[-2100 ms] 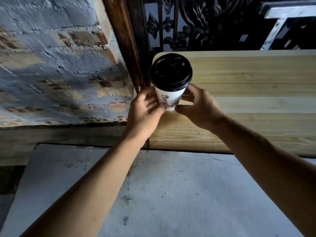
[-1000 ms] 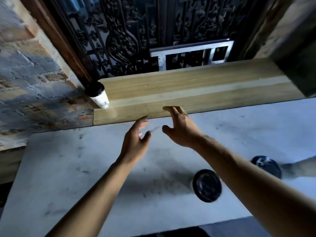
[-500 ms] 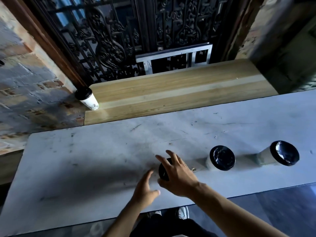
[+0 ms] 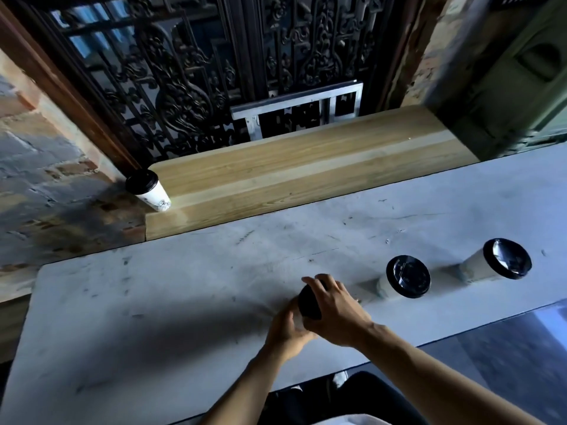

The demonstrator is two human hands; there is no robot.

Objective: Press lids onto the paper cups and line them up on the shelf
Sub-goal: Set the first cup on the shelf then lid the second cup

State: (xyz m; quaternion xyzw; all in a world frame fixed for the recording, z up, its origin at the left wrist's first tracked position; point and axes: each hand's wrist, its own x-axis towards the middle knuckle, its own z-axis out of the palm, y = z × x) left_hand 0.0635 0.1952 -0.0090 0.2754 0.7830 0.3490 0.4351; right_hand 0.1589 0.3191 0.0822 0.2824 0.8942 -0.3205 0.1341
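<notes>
One white paper cup with a black lid (image 4: pixel 147 190) stands at the left end of the wooden shelf (image 4: pixel 306 167). On the grey table (image 4: pixel 153 302), my left hand (image 4: pixel 287 331) wraps the side of another lidded cup (image 4: pixel 307 303) while my right hand (image 4: pixel 336 308) lies over its black lid. The cup body is mostly hidden by my hands. To its right stand two more lidded cups, the nearer cup (image 4: pixel 405 277) and the farther cup (image 4: pixel 500 260).
A dark ornate metal grille (image 4: pixel 199 72) rises behind the shelf, with a brick wall (image 4: pixel 36 167) to the left. The table's front edge runs diagonally at the lower right, over a dark floor (image 4: pixel 506 357).
My hands left the cup on the shelf and came back down to the table. Both have now closed around the leftmost table cup, which they were only reaching toward half a second ago.
</notes>
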